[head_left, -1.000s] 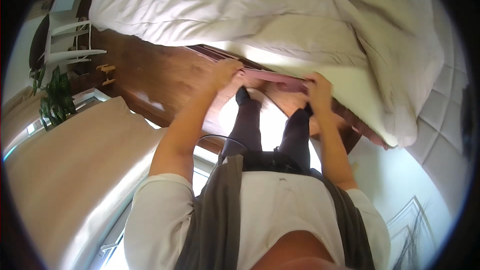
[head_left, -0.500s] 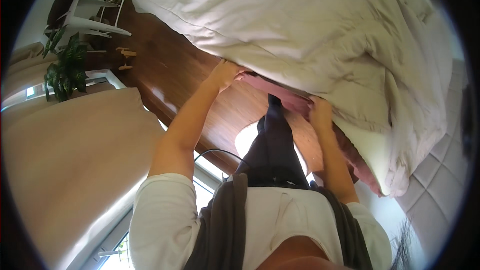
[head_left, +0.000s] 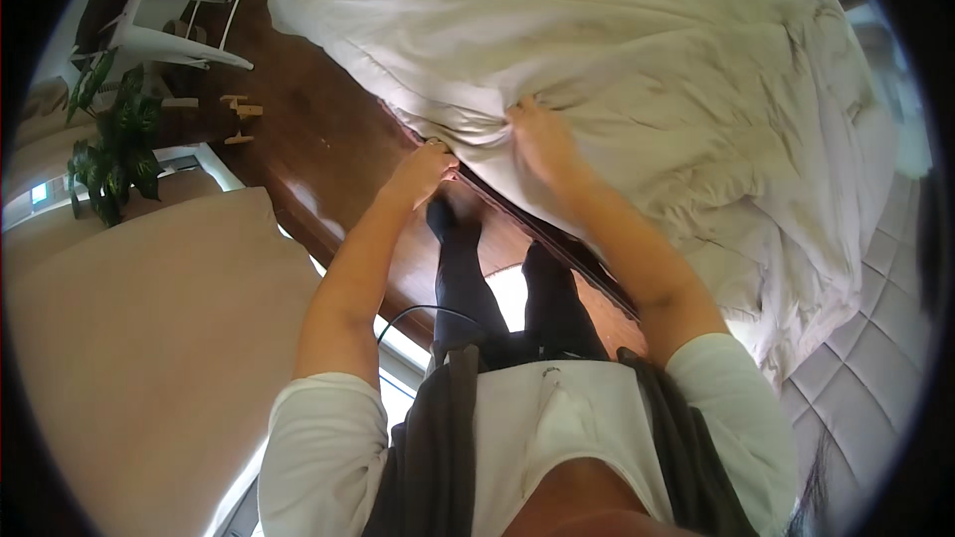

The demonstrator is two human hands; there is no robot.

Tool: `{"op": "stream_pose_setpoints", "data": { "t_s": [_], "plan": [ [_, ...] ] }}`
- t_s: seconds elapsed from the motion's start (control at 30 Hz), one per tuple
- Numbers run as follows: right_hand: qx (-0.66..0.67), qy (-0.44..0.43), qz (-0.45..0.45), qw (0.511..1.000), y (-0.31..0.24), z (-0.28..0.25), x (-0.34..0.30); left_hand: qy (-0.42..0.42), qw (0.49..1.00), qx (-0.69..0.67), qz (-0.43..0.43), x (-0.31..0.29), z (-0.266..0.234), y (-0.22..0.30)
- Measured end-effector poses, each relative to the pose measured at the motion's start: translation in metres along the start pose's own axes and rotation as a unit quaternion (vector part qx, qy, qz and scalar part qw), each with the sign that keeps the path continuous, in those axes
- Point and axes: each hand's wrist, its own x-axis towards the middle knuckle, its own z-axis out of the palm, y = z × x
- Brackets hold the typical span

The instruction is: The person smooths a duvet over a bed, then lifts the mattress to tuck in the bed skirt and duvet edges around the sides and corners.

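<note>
A crumpled cream duvet [head_left: 637, 30] covers the bed and fills the upper right. At the bed's side my left hand [head_left: 426, 174] is closed on the duvet's lower edge, beside a dark reddish strip [head_left: 527, 219] that runs along under it. My right hand [head_left: 545, 139] lies farther in on top of the duvet, its fingers closed on a fold of it. Creases bunch up between the two hands. The fingertips of both hands are partly hidden in the cloth.
Brown wooden floor [head_left: 328, 129] runs along the bed's side, with my legs [head_left: 463, 278] standing on it. To the left are a beige curtain [head_left: 149, 338], a leafy green plant [head_left: 119, 149] and a white-legged chair [head_left: 189, 30]. A quilted grey headboard [head_left: 856, 368] stands right.
My right hand let go of the edge and moved left and inward onto the duvet top. My left hand shifted slightly left and nearer. The pink cloth between them has mostly gone from view.
</note>
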Motion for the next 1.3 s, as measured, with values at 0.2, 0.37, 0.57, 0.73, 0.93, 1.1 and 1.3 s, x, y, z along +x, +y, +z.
{"op": "stream_pose_setpoints", "data": {
  "t_s": [0.2, 0.37, 0.57, 0.73, 0.93, 1.1, 1.3],
  "plan": [
    [0.361, 0.241, 0.223, 0.873, 0.069, -0.122, -0.003, -0.066, 0.996, 0.034, 0.058, -0.032, 0.001, -0.041],
    [-0.147, 0.475, 0.200, 0.845, 0.178, -0.283, -0.067, -0.084, 0.986, 0.145, 0.013, -0.014, -0.017, -0.076],
    [-0.471, 0.427, 0.255, 0.729, 0.089, -0.209, -0.023, -0.025, 0.999, -0.028, 0.016, -0.022, -0.065, -0.104],
    [0.185, 0.029, 0.194, 0.963, -0.124, 0.022, 0.019, -0.013, 0.993, -0.102, 0.055, -0.010, -0.097, -0.086],
    [0.094, 0.059, 0.141, 0.984, -0.123, 0.080, 0.037, -0.053, 0.993, -0.056, 0.092, -0.018, -0.113, -0.146],
    [0.053, 0.028, 0.120, 0.991, -0.094, 0.077, 0.028, -0.105, 0.989, 0.102, -0.002, 0.012, -0.160, -0.252],
    [-0.006, -0.113, 0.049, 0.992, -0.113, 0.111, 0.045, -0.140, 0.939, 0.303, -0.081, 0.039, -0.221, -0.368]
  ]
}}
